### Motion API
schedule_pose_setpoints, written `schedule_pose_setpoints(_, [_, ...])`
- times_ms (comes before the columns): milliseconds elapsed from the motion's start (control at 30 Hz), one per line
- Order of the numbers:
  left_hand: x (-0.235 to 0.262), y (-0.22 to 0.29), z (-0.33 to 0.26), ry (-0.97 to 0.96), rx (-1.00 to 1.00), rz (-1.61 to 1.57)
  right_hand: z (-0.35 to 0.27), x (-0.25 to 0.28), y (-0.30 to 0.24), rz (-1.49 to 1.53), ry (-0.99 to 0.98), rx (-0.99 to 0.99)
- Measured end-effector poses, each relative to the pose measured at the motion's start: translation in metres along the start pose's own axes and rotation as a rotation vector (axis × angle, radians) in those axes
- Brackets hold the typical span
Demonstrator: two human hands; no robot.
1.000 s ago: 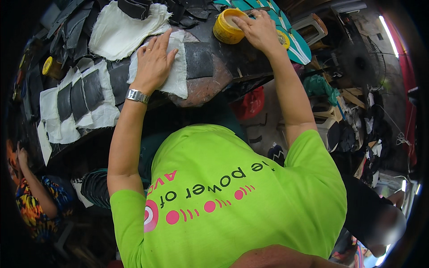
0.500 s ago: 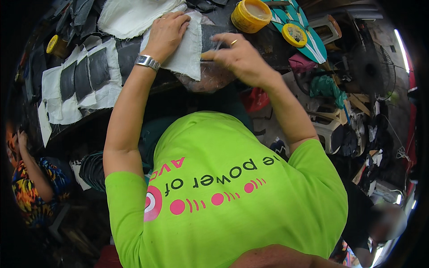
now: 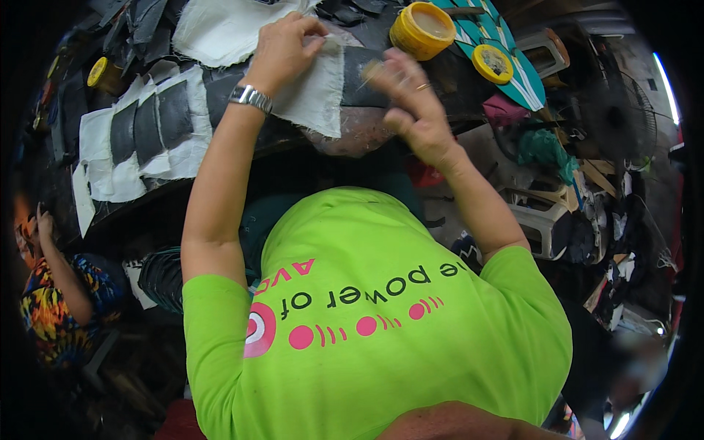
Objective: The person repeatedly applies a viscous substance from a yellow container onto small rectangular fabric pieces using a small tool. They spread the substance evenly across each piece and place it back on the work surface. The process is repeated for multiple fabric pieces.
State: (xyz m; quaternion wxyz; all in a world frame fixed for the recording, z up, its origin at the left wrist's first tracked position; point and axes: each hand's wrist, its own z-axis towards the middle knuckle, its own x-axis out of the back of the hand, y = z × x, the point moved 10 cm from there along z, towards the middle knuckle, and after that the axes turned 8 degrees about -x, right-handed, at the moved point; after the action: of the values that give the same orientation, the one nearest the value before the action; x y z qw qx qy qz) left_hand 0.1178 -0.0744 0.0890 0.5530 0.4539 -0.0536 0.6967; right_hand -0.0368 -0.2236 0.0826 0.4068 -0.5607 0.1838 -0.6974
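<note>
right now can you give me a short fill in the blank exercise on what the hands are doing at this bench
1. The left hand presses on a piece of ____ cloth.
2. The left wrist wears a ____ watch.
3. The open tub beyond the right hand is ____.

Missing words: white; silver; yellow

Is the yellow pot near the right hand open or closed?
Open: the yellow pot shows its pale inside, and a yellow lid lies apart beside it.
</note>
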Motion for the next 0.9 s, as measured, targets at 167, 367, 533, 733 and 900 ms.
schedule_pose_setpoints(167, [0.065, 0.083, -0.020, 0.191, -0.270, -0.032, 0.030, 0.018, 0.038, 0.520, 0.150, -0.307])
schedule_pose_setpoints(367, [0.133, 0.117, -0.077, 0.217, -0.169, -0.050, 0.048, -0.023, -0.033, 0.826, -0.106, -0.151])
schedule_pose_setpoints(533, [0.195, 0.099, -0.126, 0.321, 0.041, -0.171, 0.062, -0.079, -0.093, 0.935, -0.301, -0.037])
schedule_pose_setpoints(733, [0.227, 0.045, -0.183, 0.326, 0.456, -0.354, 0.080, -0.145, -0.112, 1.064, -0.421, -0.116])
schedule_pose_setpoints(900, [0.209, 0.016, -0.219, 0.264, 0.564, -0.396, 0.073, -0.167, -0.103, 0.991, -0.443, -0.140])
